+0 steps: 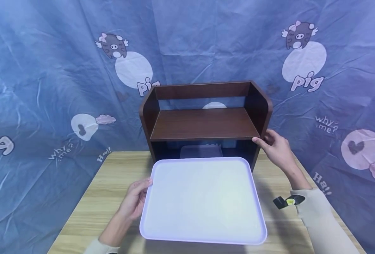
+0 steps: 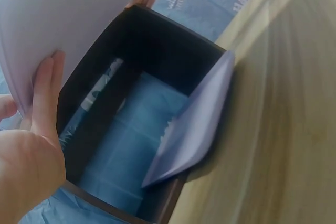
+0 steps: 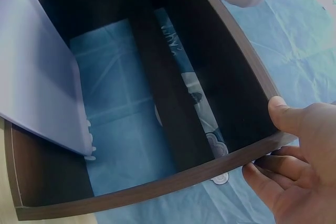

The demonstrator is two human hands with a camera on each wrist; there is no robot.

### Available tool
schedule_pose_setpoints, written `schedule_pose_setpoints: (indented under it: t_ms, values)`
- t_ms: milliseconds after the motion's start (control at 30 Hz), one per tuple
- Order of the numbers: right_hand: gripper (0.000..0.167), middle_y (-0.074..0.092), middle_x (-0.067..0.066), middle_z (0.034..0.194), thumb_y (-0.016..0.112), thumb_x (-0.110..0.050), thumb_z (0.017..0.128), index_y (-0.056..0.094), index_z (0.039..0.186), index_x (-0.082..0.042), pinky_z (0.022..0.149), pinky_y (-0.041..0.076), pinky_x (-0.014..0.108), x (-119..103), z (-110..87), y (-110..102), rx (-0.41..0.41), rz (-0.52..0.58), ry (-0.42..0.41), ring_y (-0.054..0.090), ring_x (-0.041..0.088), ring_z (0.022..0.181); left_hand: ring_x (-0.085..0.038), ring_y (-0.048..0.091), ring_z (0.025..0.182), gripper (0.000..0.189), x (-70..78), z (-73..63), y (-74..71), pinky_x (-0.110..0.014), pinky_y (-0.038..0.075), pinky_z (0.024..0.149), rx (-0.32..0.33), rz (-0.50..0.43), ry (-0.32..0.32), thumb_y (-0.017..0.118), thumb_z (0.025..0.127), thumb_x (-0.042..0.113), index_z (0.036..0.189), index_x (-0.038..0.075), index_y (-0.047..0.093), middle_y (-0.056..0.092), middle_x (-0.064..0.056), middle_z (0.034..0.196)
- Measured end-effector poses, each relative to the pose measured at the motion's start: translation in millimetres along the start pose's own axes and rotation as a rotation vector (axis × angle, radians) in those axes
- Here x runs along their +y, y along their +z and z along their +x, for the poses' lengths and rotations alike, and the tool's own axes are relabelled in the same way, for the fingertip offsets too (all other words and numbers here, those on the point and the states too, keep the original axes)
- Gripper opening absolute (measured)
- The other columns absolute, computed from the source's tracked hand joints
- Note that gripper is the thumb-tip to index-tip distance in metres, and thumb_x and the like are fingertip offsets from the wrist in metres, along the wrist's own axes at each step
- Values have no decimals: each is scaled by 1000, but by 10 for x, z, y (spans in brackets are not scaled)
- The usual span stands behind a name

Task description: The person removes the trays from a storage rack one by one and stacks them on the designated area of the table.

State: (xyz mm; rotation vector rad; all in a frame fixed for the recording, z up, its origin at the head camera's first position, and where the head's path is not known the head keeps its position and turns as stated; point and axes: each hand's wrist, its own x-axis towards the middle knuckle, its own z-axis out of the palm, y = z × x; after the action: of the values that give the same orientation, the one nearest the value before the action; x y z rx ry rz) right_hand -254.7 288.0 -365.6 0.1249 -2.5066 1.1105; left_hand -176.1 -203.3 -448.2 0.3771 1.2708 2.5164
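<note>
We see a person's left hand [image 1: 136, 199] pinching a pale lavender, rectangular tray [image 1: 203, 201] with rounded corners and a raised rim by its left edge, thumb on the upper face and fingers beneath. The tray hangs over the near part of a pale, wood-grained counter [image 1: 95, 197], its far edge overlapping our view of a dark brown, two-tier wooden shelf unit [image 1: 204, 123] on the far side. To the right, the right hand [image 1: 277, 147] grips the unit's right side at the level of the middle board, thumb on the near edge and fingers wrapped around the panel. We also spot a second pale lavender panel [image 2: 194, 124] with rounded corners in the unit's lower compartment, apart from the held tray. At the right cuff, a cream sleeve [image 1: 320, 211] meets a black strap [image 1: 280, 202] with a yellow disc. Behind everything, we find a wrinkled blue fabric backdrop [image 1: 187, 35] printed with cartoon pigs, clouds and white lettering.
</note>
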Motion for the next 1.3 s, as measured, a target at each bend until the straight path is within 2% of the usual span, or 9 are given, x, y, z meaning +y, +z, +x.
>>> schedule_pose_setpoints:
  t_ms: [233,433,600,1000,1300]
  values:
    - [61,71,24,133,73,-44,101,60,144,-1,73,42,3,-9,5,-13,5,-5,6,69,45,124,-9,80,84,43,-158,-85,-75,-22,67,78,-23,34,-13,34,111,-2,102,10,75,83,0,92]
    - [58,72,24,130,74,-40,101,62,142,-1,73,42,3,11,10,-1,8,1,-16,70,45,122,-11,81,90,44,-284,-190,-147,-24,67,82,-52,6,-47,33,112,-1,109,8,76,83,-3,99]
    - [59,73,25,129,74,-41,101,61,143,-1,72,42,5,32,12,8,4,-4,-14,71,44,120,-11,81,92,46,-398,-275,-202,-24,66,84,-72,-20,-66,31,112,-1,109,9,76,83,-3,101]
    - [61,70,28,132,74,-41,101,59,144,0,75,41,3,30,8,3,-7,14,-5,69,47,125,-13,80,100,46,-637,-458,-290,-27,65,92,-93,-38,-114,30,111,-3,118,7,74,82,-5,110]
    - [62,70,27,133,75,-42,100,60,144,-1,75,42,5,45,0,-1,-5,4,1,69,47,124,-11,79,104,40,-786,-550,-330,-27,64,96,-99,-6,-154,34,109,-4,118,7,72,81,-4,112]
